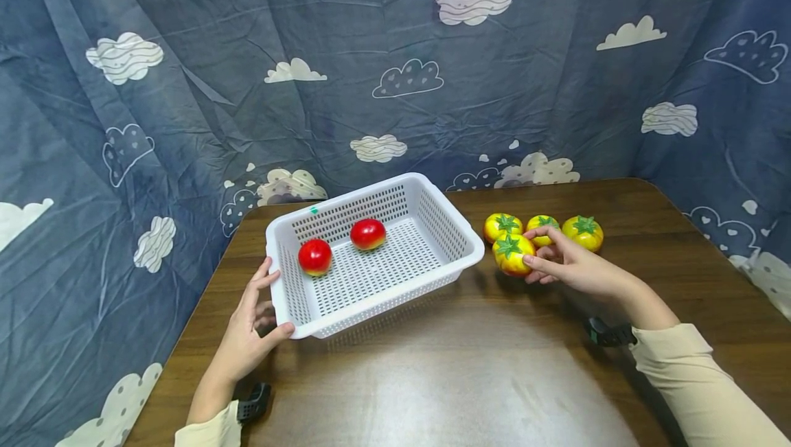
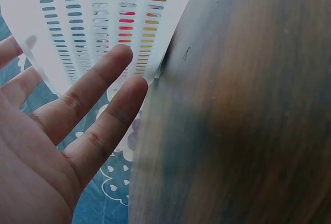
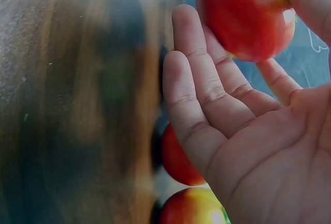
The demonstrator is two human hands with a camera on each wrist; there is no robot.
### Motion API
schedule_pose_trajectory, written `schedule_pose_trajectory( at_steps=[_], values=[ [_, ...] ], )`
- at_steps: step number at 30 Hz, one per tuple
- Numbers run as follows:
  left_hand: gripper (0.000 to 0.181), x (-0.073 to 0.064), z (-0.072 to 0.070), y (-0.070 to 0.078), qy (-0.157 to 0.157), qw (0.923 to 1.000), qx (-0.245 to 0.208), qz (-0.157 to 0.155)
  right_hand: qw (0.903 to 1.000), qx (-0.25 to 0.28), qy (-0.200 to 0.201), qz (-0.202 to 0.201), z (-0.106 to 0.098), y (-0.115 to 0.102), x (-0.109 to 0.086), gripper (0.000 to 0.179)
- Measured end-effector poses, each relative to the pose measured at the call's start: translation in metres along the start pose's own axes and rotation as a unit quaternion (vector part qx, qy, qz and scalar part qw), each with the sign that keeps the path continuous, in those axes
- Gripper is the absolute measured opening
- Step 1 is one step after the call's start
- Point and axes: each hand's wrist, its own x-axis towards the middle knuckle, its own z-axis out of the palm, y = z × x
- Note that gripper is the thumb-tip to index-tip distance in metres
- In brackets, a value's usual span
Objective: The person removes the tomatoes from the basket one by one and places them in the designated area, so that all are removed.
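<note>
My left hand [image 1: 244,337] is at the left end of a white perforated plastic basket [image 1: 377,303], thumb on the near corner of the rim and fingertips along the left rim. In the left wrist view its fingers [image 2: 98,131] are fairly straight and spread beside the slotted wall. Two shiny red fruits [image 1: 315,257] with yellowish undersides lie inside the basket. To the right, my right hand [image 1: 571,265] pinches a yellow-and-red tomato [image 1: 511,255] with a green star-shaped top between thumb and fingers. From the right wrist, this tomato [image 3: 243,17] shows its red underside.
Three more tomatoes stand behind and beside the right hand: one at the left [image 1: 502,226], one in the middle [image 1: 542,226] and one at the right [image 1: 583,233]. The brown wooden table [image 1: 445,371] backs onto a blue cloud-patterned curtain [image 1: 346,14].
</note>
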Motion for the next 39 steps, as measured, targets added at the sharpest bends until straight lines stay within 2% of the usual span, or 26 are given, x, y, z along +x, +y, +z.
schedule_pose_trajectory(
  at_steps=[10,17,29,39],
  values=[
    [0.089,0.000,0.000,-0.002,-0.001,0.9999,0.006,-0.016,0.9991,0.000,-0.025,0.035,0.005,0.014,0.005,0.058],
    [0.089,0.000,0.000,-0.001,-0.001,0.9999,0.007,-0.014,0.9976,-0.016,-0.030,0.060,0.008,0.019,0.009,0.061],
    [0.090,0.000,0.000,-0.001,-0.001,0.9999,0.002,-0.013,0.9978,-0.038,-0.021,0.050,0.010,0.023,0.011,0.059],
    [0.090,0.000,0.000,0.001,-0.001,0.9999,0.004,-0.016,0.9977,-0.050,0.001,0.045,0.012,0.029,0.010,0.060]
  ],
)
